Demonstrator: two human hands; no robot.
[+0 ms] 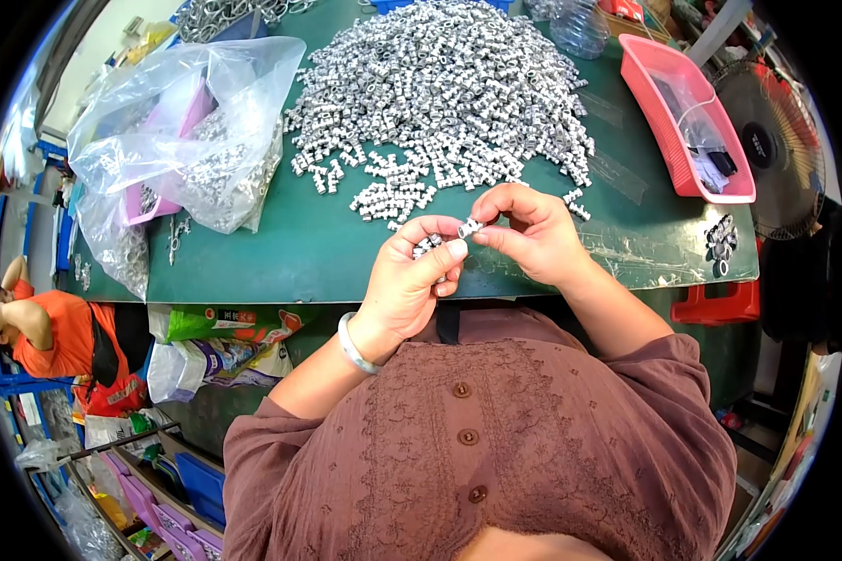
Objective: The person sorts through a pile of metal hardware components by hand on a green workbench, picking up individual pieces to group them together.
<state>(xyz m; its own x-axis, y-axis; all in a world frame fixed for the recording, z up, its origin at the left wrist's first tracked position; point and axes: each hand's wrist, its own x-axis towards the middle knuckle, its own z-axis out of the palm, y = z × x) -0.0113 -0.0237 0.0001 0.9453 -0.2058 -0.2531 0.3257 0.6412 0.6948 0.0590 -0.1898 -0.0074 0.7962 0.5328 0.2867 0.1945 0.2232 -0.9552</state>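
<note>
My left hand (pixel 407 280) is curled in front of my chest, with several small silver metal parts gathered in its fingers. Between the fingertips of both hands sits one small ring-shaped metal fitting (pixel 469 227). My right hand (pixel 536 234) pinches that fitting from the right with thumb and forefinger. Just beyond my hands, a large heap of similar small silver fittings (pixel 440 84) covers the middle of the green table (pixel 327 266). Loose ones lie along the heap's near edge, and some reach almost to my right knuckles.
A clear plastic bag (pixel 225 178) with metal parts and a pink scoop-like container (pixel 154 208) stands at left. On the right are a pink basket (pixel 660 122), a small cluster of dark rings (pixel 721 238), a fan (pixel 767 140) and a red stool (pixel 718 304). Another person (pixel 65 332) is at far left.
</note>
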